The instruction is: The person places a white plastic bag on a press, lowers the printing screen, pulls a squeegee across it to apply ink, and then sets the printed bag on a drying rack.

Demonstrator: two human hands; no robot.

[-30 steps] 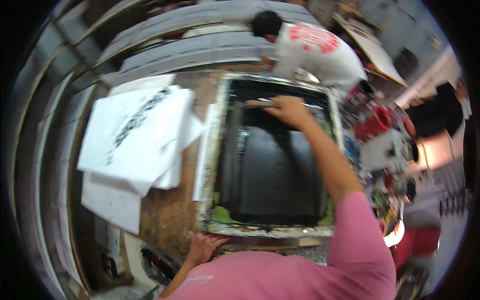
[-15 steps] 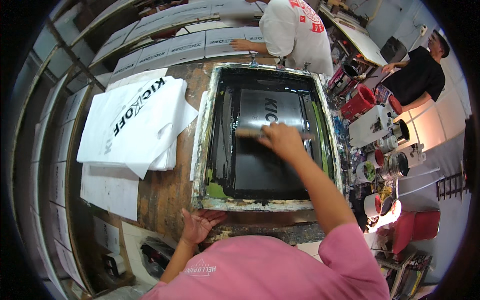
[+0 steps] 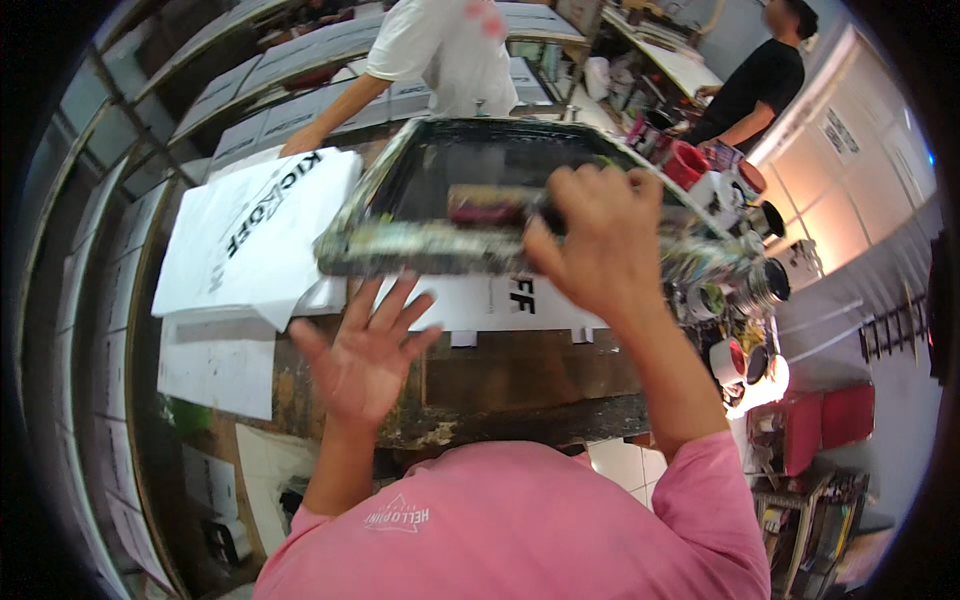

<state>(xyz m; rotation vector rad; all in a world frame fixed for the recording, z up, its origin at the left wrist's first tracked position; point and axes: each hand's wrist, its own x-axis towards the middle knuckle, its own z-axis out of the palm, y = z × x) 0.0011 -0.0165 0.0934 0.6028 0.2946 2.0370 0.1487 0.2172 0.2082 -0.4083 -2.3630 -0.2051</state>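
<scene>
A screen-printing frame with paint-caked edges is tilted up, its near edge raised off the table. My right hand is closed round a squeegee with a wooden handle, over the near part of the screen; motion smears it somewhat. Below the raised edge lies a white sheet with black print, partly hidden by the frame. My left hand is open, palm up and fingers spread, its fingertips by the frame's near edge. Whether they touch it I cannot tell.
A stack of white printed sheets lies at the left of the worktable. A person in a white shirt reaches toward it from the far side. Paint tubs and cans line the right. Another person in black stands far right.
The frame's near edge has risen, uncovering the printed sheet. My right hand has brought the squeegee nearer. My left hand has lifted and spread its fingers. The person in white has moved left.
</scene>
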